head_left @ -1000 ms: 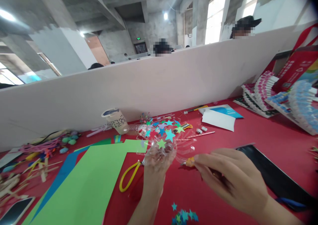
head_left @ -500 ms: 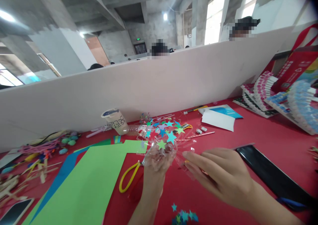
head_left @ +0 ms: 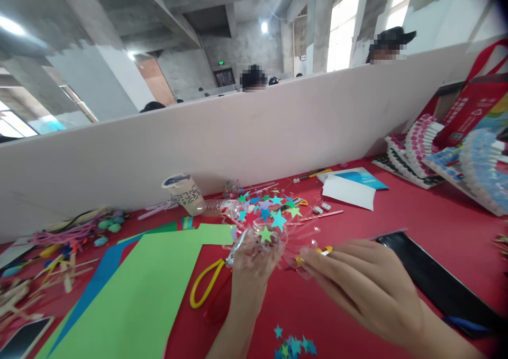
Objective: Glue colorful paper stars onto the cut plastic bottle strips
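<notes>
My left hand [head_left: 256, 261] is closed around the base of a clear plastic piece with strips fanning outward [head_left: 305, 235]. Colourful stars, among them a turquoise star [head_left: 279, 220] and a green star [head_left: 265, 235], sit on its strips. To the right, my right hand [head_left: 365, 285] pinches a small shiny yellow piece [head_left: 299, 260] close to the strip ends; its full shape is hidden by the fingers. Scissors with yellow handles [head_left: 206, 285] lie by my left wrist, partly covered. A small pile of loose stars [head_left: 294, 346] rests between my forearms.
Green paper sheets [head_left: 138, 290] lie at left, beside sticks and pipe cleaners [head_left: 59, 237]. Behind my hands are a paper cup [head_left: 184, 192] and a clear bottle [head_left: 214, 207]. A black flat case [head_left: 432, 279] lies at right. A white partition [head_left: 238, 137] stands behind.
My right hand has shifted slightly right, and more of the yellow piece shows. The starred plastic piece in my left hand has turned a little and moved slightly right.
</notes>
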The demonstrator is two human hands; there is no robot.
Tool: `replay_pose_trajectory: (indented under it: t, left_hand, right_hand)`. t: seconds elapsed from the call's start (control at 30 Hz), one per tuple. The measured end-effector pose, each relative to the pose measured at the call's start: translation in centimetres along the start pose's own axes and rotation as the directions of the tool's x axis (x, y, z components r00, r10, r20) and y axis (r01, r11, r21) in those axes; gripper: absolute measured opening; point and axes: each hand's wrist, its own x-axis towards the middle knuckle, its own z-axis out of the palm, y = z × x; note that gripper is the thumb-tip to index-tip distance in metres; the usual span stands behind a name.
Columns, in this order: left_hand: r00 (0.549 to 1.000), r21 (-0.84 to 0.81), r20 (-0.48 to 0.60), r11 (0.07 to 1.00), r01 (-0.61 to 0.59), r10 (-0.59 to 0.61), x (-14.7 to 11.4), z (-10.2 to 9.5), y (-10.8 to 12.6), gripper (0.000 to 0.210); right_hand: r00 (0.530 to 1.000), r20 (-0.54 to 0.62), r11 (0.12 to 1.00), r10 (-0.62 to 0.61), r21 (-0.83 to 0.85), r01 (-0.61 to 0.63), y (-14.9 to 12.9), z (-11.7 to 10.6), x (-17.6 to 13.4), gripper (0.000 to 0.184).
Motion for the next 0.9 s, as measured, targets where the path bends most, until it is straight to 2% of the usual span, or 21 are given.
replay_pose_trajectory:
  t: [0.1,0.2,0.27,0.37,0.47,0.57,0.63,0.77,0.9]
  left_hand:
    - [0.993,-0.069,-0.009,0.991,0.118,-0.119,0.3,0.3,0.3,0.015]
    - [0.985,-0.059,0.013,0.983,0.175,-0.174,0.6,0.5,0.5,0.016]
    - [0.985,-0.005,0.02,0.985,0.17,-0.17,0.7,0.4,0.5,0.016]
    - [0.996,0.084,-0.005,0.993,0.088,-0.088,0.4,-0.1,0.4,0.017]
    - [0.999,0.105,-0.027,0.994,0.026,-0.023,0.1,-0.2,0.5,0.016]
    - [0.998,0.095,-0.022,0.993,0.068,-0.066,0.6,0.4,0.8,0.007]
    - [0.993,0.083,-0.011,0.99,0.114,-0.113,1.2,0.9,1.0,0.002]
    - [0.989,0.059,-0.002,0.987,0.151,-0.151,2.0,1.5,0.9,0.023]
    - [0.995,0.076,-0.017,0.993,0.094,-0.093,1.7,1.3,0.6,0.019]
  right_hand:
    - [1.0,-0.021,1.0,-0.007,-0.008,0.007,-0.1,0.0,0.1,0.022]
    - [1.0,-0.025,1.0,0.007,-0.013,-0.008,-0.2,-0.1,0.1,0.019]
    - [1.0,-0.019,1.0,0.014,-0.014,-0.015,-0.2,-0.1,0.2,0.017]
    - [1.0,-0.007,1.0,0.021,-0.006,-0.021,-0.3,-0.1,0.4,0.016]
    - [0.997,-0.022,0.998,0.07,0.01,-0.069,-0.3,0.1,0.6,0.019]
    - [0.991,-0.058,0.992,0.121,0.038,-0.119,-0.4,0.2,0.8,0.024]
    - [0.987,-0.074,0.989,0.139,0.054,-0.136,-0.5,0.1,0.9,0.017]
    - [0.984,-0.074,0.985,0.162,0.071,-0.156,-0.6,-0.1,1.0,0.006]
    - [0.986,-0.063,0.985,0.156,0.081,-0.15,-0.5,-0.1,1.0,0.017]
